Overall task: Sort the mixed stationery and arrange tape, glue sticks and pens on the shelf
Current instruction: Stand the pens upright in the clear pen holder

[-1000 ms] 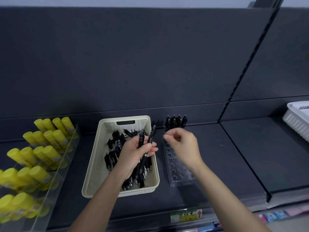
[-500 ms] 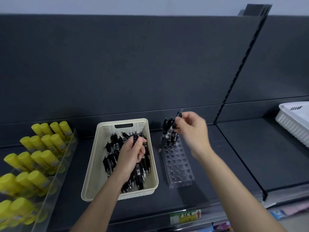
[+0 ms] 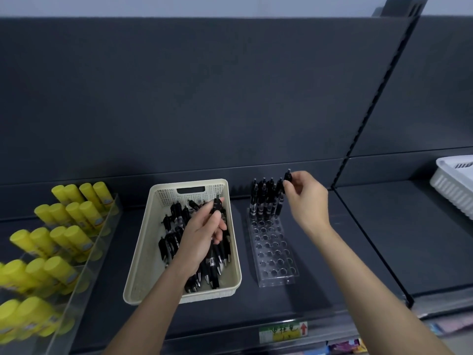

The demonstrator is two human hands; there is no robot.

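Head: arrowed shelf label [image 3: 280, 332] below pens [image 3: 266, 203].

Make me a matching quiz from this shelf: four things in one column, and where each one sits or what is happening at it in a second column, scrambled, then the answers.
Things
1. cream perforated plastic basket
2. clear acrylic rack with round holes
3. yellow glue sticks
4. white slatted plastic tray

Places or states
A. far right edge of view
B. far left, in a clear tiered display
C. below the left hand, which grips a bundle of black pens
D. upright pens in its back rows; the right hand pinches a single black pen there

Pairs: 1-C, 2-D, 3-B, 4-A
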